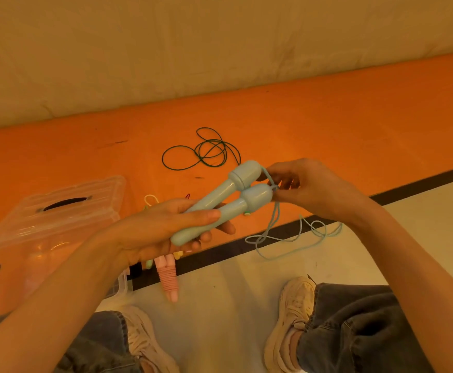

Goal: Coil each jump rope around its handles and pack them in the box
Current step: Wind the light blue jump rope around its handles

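2 blue handles [221, 201] in left hand's [163, 230] curled grip, right hand [304, 185] pinching their cord [269, 181].

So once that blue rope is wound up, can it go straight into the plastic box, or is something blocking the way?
The lid looks to be the obstacle: it seems to sit closed on the box. The left hand holds the handles, the right hand pinches the cord. Nothing else visible lies between.

Warm, dim amber light tints the whole frame; focus is soft throughout, and wide-angle bending curves the edges.
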`<action>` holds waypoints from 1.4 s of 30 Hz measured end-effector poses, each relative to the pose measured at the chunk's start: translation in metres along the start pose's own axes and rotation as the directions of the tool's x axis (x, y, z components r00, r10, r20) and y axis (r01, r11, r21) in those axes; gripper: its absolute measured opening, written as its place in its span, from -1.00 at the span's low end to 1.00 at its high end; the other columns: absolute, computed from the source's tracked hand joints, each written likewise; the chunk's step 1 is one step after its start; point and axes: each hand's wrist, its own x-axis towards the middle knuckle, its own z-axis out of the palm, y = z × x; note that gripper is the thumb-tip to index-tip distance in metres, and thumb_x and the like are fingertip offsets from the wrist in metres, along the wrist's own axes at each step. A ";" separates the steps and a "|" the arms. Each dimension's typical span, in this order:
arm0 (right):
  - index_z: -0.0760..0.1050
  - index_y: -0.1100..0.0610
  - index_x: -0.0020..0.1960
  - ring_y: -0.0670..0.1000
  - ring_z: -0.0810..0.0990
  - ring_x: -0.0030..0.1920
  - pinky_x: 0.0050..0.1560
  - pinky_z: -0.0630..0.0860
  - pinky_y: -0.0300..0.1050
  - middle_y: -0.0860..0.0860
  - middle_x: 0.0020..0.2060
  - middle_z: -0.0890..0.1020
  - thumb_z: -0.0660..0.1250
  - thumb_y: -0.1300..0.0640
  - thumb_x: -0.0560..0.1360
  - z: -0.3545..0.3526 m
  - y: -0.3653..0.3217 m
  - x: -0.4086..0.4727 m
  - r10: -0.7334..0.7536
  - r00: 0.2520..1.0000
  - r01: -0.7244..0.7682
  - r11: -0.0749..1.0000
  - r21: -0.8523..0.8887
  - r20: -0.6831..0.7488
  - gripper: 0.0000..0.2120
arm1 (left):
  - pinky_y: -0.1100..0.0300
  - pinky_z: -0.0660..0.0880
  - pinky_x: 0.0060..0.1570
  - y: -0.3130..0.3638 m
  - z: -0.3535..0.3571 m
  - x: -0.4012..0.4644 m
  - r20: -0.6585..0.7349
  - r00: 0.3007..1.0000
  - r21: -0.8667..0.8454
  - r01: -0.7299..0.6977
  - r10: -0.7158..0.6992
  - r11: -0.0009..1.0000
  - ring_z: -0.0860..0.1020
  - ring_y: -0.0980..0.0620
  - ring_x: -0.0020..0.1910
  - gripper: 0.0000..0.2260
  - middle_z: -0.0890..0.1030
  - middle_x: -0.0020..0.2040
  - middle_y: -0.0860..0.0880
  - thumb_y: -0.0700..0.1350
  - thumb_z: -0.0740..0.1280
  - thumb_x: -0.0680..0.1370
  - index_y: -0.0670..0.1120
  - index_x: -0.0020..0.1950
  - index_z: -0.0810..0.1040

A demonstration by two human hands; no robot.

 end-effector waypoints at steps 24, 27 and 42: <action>0.55 -0.11 -0.19 -0.11 0.44 -0.27 -0.27 0.33 -0.31 -0.05 -0.17 0.53 0.47 0.22 0.40 0.003 -0.009 0.011 0.023 0.997 -0.027 0.998 -0.063 -0.070 -0.78 | 0.08 0.37 -0.37 -0.017 -0.001 0.005 -0.208 0.792 0.972 0.099 0.574 0.215 0.44 0.08 -0.34 -0.52 0.43 -0.30 0.09 0.38 0.16 0.41 0.03 0.09 0.33; 0.56 -0.05 -0.17 -0.10 0.45 -0.26 -0.26 0.34 -0.31 -0.07 -0.16 0.53 0.44 0.24 0.42 0.003 -0.009 0.011 0.023 0.996 -0.032 0.995 -0.099 -0.085 -0.81 | 0.09 0.34 -0.39 -0.017 -0.005 0.005 -0.230 0.791 0.957 0.078 0.568 0.279 0.44 0.13 -0.36 -0.42 0.46 -0.32 0.06 0.51 0.10 0.35 0.05 0.05 0.36; 0.55 0.24 -0.08 -0.08 0.63 -0.25 -0.16 0.56 -0.25 0.18 -0.23 0.63 0.27 0.41 0.53 0.006 -0.017 0.018 0.035 0.979 0.062 0.889 0.454 -0.203 -0.87 | 0.32 0.34 -0.39 -0.016 -0.004 0.003 -0.177 0.781 0.889 -0.134 0.599 0.437 0.44 0.17 -0.37 -0.59 0.45 -0.29 0.06 0.35 0.15 0.50 0.05 0.09 0.41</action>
